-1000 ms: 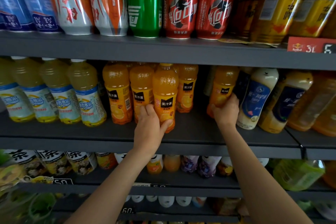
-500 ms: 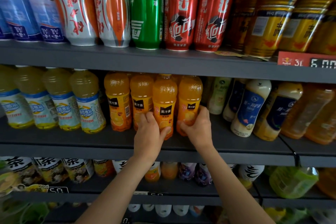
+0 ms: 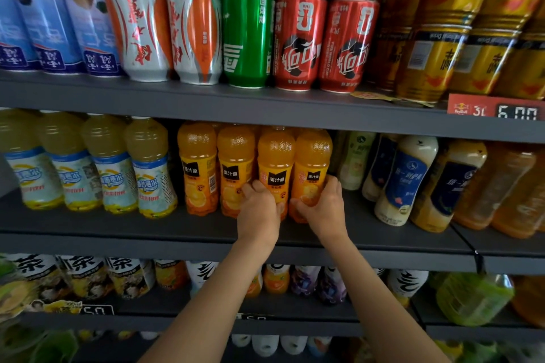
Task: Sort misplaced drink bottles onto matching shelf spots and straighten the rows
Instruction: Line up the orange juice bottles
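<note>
On the middle dark grey metal shelf [image 3: 206, 228], four orange plastic juice bottles with black label tabs stand upright in a front row, each just beside the next. The left hand [image 3: 259, 212] curls its fingers round the base of the third orange juice bottle [image 3: 275, 168], while the right hand [image 3: 324, 209] grips the base of the fourth orange juice bottle [image 3: 312, 165] at the right end. Pale yellow bottles with blue-and-white labels [image 3: 147, 168] stand left of them, and cream bottles with dark blue labels [image 3: 404, 180] lean to the right.
</note>
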The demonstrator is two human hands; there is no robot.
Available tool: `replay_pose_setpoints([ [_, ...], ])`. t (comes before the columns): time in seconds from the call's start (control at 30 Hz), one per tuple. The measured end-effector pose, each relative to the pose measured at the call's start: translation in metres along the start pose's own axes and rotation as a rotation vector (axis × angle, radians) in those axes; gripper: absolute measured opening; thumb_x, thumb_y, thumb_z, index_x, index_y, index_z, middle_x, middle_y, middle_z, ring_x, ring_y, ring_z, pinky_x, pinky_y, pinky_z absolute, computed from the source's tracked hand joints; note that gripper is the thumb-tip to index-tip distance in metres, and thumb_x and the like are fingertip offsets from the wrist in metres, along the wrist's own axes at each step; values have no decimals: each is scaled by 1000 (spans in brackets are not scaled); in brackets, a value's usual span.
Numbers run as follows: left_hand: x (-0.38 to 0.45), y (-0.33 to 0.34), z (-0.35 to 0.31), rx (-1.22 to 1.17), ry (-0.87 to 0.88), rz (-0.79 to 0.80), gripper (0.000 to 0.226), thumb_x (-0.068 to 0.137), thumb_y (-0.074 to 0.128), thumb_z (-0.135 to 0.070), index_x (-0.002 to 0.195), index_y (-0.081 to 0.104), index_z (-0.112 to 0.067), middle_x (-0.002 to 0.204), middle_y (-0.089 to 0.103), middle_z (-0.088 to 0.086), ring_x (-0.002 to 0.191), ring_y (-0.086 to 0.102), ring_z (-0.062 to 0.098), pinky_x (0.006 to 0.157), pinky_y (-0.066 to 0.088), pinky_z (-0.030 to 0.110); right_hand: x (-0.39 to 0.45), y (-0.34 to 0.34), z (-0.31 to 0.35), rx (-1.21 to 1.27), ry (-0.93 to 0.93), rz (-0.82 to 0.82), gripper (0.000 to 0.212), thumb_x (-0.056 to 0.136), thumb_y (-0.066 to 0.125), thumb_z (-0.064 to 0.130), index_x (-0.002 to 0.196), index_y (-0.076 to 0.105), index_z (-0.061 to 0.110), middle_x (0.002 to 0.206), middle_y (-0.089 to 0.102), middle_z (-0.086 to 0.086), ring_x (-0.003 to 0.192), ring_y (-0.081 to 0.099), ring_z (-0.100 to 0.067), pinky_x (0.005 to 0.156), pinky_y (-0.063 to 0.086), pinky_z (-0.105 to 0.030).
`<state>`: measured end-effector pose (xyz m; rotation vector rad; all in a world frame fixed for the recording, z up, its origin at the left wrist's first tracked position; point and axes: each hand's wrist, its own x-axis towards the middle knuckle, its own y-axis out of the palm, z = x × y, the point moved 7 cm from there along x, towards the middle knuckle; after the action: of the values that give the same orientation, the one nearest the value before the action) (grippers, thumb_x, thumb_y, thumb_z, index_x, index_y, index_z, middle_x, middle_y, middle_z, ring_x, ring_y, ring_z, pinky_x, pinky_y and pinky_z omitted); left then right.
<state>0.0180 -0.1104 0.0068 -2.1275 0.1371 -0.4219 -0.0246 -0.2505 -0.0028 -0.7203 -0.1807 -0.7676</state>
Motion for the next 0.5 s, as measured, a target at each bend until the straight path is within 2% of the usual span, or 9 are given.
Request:
replay_pose_setpoints([
  [0.13, 7, 3, -3, 21, -19, -7, 54, 92, 56, -28, 131, 30, -1, 133, 37, 17, 113, 52, 29, 84, 46, 30, 2, 0, 2, -9, 13, -11, 70, 72, 79, 21, 126, 37, 4, 126, 42, -13, 120, 42, -26, 97, 38, -33],
  [0.33, 7, 12, 0, 19, -13, -41, 70, 94, 53, -30, 143, 14, 1, 137, 41, 17, 116, 54, 29, 87, 47, 33, -3, 0, 3, -21, -15, -40, 70, 71, 80, 21, 124, 38, 2, 124, 43, -14, 117, 43, -27, 97, 39, -35],
  [0.5, -6, 2, 10, -62, 64, -110, 62, 94, 52, -27, 144, 22, -6, 130, 51, 10, 113, 57, 24, 88, 48, 32, -5, 3, -1, 5, -11, 19, 77, 72, 79, 20, 133, 35, 5, 130, 44, -12, 123, 41, -26, 102, 38, -36],
])
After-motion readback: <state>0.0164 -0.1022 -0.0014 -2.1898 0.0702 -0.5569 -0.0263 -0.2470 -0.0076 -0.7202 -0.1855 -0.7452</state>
